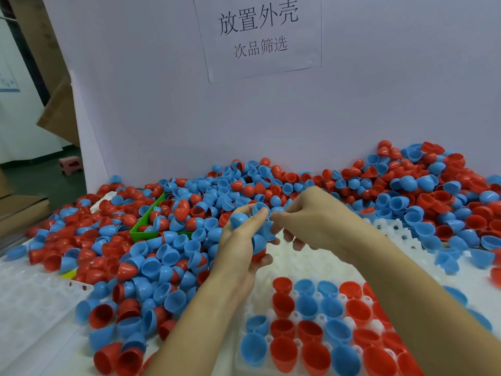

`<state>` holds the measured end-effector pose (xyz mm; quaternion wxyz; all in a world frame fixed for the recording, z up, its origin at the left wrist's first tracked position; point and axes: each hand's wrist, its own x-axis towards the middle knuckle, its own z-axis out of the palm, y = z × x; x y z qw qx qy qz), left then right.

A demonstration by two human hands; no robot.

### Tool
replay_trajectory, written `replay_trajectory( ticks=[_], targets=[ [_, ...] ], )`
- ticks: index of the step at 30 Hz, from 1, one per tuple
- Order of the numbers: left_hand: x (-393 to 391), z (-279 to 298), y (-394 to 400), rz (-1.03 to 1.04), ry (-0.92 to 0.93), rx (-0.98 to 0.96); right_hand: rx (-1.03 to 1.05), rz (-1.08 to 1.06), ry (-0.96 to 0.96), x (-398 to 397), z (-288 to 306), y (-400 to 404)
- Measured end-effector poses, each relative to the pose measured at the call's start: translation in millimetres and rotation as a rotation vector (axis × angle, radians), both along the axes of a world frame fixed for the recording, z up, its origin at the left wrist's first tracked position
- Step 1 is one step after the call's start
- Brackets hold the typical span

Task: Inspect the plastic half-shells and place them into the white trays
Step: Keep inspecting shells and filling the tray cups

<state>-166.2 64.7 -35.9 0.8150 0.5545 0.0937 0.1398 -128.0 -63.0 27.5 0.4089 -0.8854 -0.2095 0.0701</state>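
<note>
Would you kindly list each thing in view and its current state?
Left hand: grips several blue and red half-shells.
Right hand: pinches a blue half-shell.
White tray: near rows filled, far rows empty.
Green bin: half-buried in loose shells.
Paper sign: fixed to the backboard.

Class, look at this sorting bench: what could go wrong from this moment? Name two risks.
1. The left hand grips several half-shells at once; one may slip while the right hand picks at them.
2. The loose pile crowds the edge of the white tray, so uninspected shells could roll into open pockets.
</note>
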Motion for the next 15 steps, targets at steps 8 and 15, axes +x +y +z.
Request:
replay_trajectory(
  ticks=[8, 15],
  targets=[
    [-1, 1, -1, 0.000, -0.068, 0.048, 0.124, -0.080, 0.158, 7, -5, -4],
    [-1, 3, 0, -0.010, -0.015, -0.059, 0.077, 0.097, -0.160, 10, -1, -13]
  ],
)
